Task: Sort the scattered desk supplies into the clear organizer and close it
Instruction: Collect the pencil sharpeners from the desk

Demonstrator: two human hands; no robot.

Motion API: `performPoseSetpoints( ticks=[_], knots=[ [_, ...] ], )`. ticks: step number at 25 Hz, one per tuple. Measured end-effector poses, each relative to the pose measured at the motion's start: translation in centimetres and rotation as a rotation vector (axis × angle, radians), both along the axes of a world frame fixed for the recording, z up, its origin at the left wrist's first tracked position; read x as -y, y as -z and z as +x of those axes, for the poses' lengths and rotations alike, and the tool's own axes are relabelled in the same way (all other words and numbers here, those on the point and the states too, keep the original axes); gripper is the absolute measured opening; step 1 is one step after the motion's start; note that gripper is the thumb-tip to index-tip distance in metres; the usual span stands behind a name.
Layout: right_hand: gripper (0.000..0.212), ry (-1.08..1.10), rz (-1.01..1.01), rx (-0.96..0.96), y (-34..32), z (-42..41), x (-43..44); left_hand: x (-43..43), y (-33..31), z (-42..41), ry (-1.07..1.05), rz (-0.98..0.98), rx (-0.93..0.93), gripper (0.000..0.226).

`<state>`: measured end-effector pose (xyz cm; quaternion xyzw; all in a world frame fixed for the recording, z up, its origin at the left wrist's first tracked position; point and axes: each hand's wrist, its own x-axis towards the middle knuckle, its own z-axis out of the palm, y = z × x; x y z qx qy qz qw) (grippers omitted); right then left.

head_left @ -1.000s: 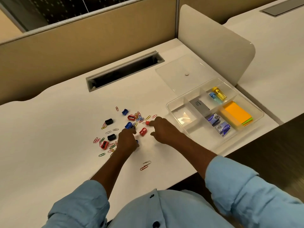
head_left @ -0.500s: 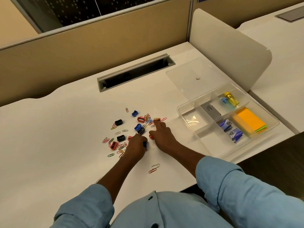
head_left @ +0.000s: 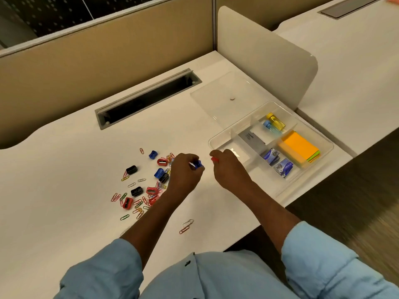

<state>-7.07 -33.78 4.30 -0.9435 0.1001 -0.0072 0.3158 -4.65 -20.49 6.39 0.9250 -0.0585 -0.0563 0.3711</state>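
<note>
Grips both sides: our left hand (head_left: 185, 172) pinches blue sharpener (head_left: 197, 164), right hand (head_left: 230, 170) pinches red sharpener (head_left: 214, 159) just beside clear organizer (head_left: 212, 141), we judge for joint drop; paper clips (head_left: 138, 210) wait on desk (head_left: 64, 169).

Sitting open at the desk's (head_left: 64, 169) right edge, clear organizer (head_left: 233, 128); lying flat just behind, lid (head_left: 224, 100); sprawling left, coloured paper clips (head_left: 138, 209), sharpeners (head_left: 136, 191).

Orange-over-green sticky notes (head_left: 296, 147); yellow tube (head_left: 276, 121); blue staple boxes (head_left: 271, 155); red sharpener (head_left: 162, 162), blue sharpener (head_left: 197, 164), black sharpener (head_left: 131, 169); multicoloured paper clips (head_left: 138, 207); white desk (head_left: 64, 169); pale-blue sleeves (head_left: 323, 255).
</note>
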Motion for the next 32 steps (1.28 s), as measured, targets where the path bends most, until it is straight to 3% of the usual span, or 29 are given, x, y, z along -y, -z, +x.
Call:
performPoseSetpoints(
  ticks=[4,8,13,15,19,22,25,28,30,32],
  knots=[
    [0.044,0.07,-0.065,-0.072,-0.1,0.3,4.3,4.5,-0.1,-0.2,0.098,-0.03,-0.014,0.036],
    [0.054,0.043,-0.191,-0.062,0.6,1.9,6.3,8.1,0.3,0.8,0.184,0.09,0.053,0.038],
    [0.034,-0.046,-0.343,-0.124,1.6,3.5,6.6,9.2,1.9,3.0,0.252,0.398,0.096,0.016],
    [0.033,-0.075,-0.359,-0.13,1.9,4.0,6.6,9.5,2.5,3.8,0.278,0.456,0.076,0.019],
    [0.031,-0.095,-0.359,-0.16,2.4,4.3,6.5,9.7,3.2,4.5,0.316,0.432,0.056,0.038],
    [0.03,-0.1,-0.354,-0.159,2.4,4.7,6.9,9.2,3.3,4.6,0.312,0.294,0.043,0.038],
    [0.036,-0.055,-0.388,-0.146,1.5,4.8,6.7,7.6,3.0,3.9,0.231,0.154,0.103,0.027],
    [0.032,-0.045,-0.352,-0.019,-0.3,5.6,4.8,4.1,2.8,3.8,0.01,0.086,0.147,0.019],
    [0.022,-0.189,-0.242,0.087,-0.9,6.2,2.4,1.2,3.1,4.3,-0.155,0.126,0.038,0.022],
    [0.024,-0.328,-0.189,0.064,-0.8,6.7,-0.5,-1.5,3.5,4.9,-0.276,0.218,-0.11,0.026]
  ],
)
